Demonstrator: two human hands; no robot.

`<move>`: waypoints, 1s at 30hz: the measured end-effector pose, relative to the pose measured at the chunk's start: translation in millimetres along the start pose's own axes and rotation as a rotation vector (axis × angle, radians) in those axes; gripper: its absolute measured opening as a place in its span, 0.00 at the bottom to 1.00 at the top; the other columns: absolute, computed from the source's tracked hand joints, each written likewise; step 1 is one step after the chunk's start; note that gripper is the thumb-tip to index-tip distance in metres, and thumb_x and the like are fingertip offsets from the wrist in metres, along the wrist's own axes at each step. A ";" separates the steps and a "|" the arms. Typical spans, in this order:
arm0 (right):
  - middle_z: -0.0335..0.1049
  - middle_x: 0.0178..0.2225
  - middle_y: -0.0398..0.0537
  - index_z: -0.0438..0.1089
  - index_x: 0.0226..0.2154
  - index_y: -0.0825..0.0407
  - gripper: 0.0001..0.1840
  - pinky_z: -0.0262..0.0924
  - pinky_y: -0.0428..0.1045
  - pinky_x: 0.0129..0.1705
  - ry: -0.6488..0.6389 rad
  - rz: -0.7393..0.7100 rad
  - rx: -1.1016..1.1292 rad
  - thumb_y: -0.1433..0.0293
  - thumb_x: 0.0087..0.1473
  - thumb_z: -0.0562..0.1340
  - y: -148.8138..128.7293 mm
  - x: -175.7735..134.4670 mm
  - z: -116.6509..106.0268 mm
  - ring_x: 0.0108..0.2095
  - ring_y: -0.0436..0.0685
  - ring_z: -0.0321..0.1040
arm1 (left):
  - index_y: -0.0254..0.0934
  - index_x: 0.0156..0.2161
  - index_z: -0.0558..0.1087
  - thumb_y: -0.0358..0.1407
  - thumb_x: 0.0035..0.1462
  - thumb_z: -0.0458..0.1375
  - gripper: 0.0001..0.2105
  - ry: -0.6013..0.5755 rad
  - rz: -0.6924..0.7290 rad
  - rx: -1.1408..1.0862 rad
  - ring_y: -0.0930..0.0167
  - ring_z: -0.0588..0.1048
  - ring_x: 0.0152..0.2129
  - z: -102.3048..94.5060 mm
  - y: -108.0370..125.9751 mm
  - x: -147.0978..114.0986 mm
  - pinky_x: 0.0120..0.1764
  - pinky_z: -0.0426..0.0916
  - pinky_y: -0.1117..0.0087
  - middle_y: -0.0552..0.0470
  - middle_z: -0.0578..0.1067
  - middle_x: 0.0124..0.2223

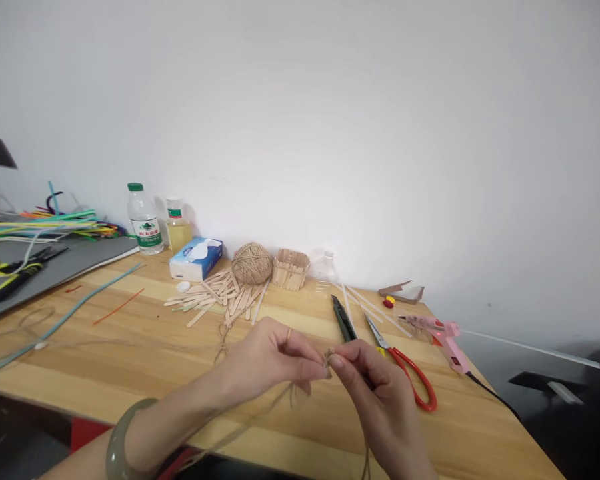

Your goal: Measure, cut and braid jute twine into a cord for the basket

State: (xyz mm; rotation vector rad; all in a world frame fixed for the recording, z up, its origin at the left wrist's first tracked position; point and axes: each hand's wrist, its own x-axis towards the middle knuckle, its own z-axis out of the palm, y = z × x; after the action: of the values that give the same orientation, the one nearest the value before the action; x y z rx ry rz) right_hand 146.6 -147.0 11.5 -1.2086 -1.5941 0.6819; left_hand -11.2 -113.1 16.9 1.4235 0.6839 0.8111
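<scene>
Both my hands meet above the front part of the wooden table (180, 373). Between their fingertips is a small bunched bit of brown twine (329, 357). My left hand (275, 357) pinches it from the left with thumb and forefinger closed. From the other side my right hand (380, 393) pinches the same twine, its fingers curled. Loose strands trail below both hands, and one runs down to the lower left. Just behind my right hand lie a dark utility knife (343, 319) and red-handled scissors (414, 380), the knife's lower part hidden by that hand.
Along the wall stand a water bottle (147, 227), a tissue box (195, 260), a twine ball (253, 263) and a small wooden-stick basket (291, 269). Craft sticks (220, 293) lie scattered before them. A pink glue gun (447, 340) rests at the right edge, pliers (23, 277) at left.
</scene>
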 end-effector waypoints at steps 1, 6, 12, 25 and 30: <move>0.62 0.18 0.43 0.67 0.22 0.55 0.15 0.50 0.41 0.20 0.020 0.017 0.021 0.61 0.50 0.58 2.1 -0.5 2.4 0.19 0.47 0.55 | 0.33 0.27 0.77 0.33 0.46 0.61 0.05 0.070 0.109 0.112 0.74 0.72 0.22 2.8 -1.0 -1.4 0.27 0.67 0.75 0.49 0.76 0.26; 0.59 0.21 0.41 0.65 0.35 0.53 0.15 0.56 0.42 0.25 0.081 0.099 0.255 0.58 0.52 0.56 13.6 -3.0 17.1 0.24 0.49 0.59 | 0.33 0.31 0.76 0.25 0.50 0.55 0.07 0.395 0.775 0.625 0.74 0.73 0.27 11.3 -8.1 -2.5 0.32 0.67 0.75 0.48 0.77 0.31; 0.58 0.21 0.40 0.65 0.44 0.52 0.18 0.58 0.42 0.25 0.089 0.070 0.179 0.59 0.53 0.55 16.0 -6.6 24.3 0.23 0.48 0.59 | 0.34 0.29 0.75 0.24 0.50 0.56 0.06 0.447 0.789 0.634 0.75 0.70 0.24 11.0 -7.2 0.2 0.27 0.65 0.75 0.51 0.75 0.28; 0.64 0.19 0.41 0.70 0.26 0.55 0.12 0.54 0.38 0.21 0.204 -0.290 -0.187 0.70 0.55 0.54 11.9 -5.7 18.9 0.19 0.45 0.60 | 0.33 0.29 0.69 0.25 0.50 0.54 0.03 0.413 0.836 0.802 0.73 0.66 0.25 9.9 -6.8 -4.1 0.29 0.63 0.71 0.51 0.71 0.26; 0.56 0.15 0.39 0.66 0.19 0.56 0.16 0.48 0.40 0.17 0.240 -0.240 -0.202 0.68 0.55 0.54 10.6 -6.1 21.2 0.16 0.44 0.52 | 0.32 0.29 0.68 0.24 0.49 0.55 0.03 0.455 0.957 0.963 0.73 0.67 0.26 9.4 -8.1 -3.9 0.29 0.65 0.71 0.50 0.72 0.27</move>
State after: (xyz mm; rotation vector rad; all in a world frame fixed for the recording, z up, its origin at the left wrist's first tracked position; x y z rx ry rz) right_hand 131.1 -146.4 -7.5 -1.1697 -1.5965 0.2175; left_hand -5.1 -121.5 9.1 2.5551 0.7648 1.7202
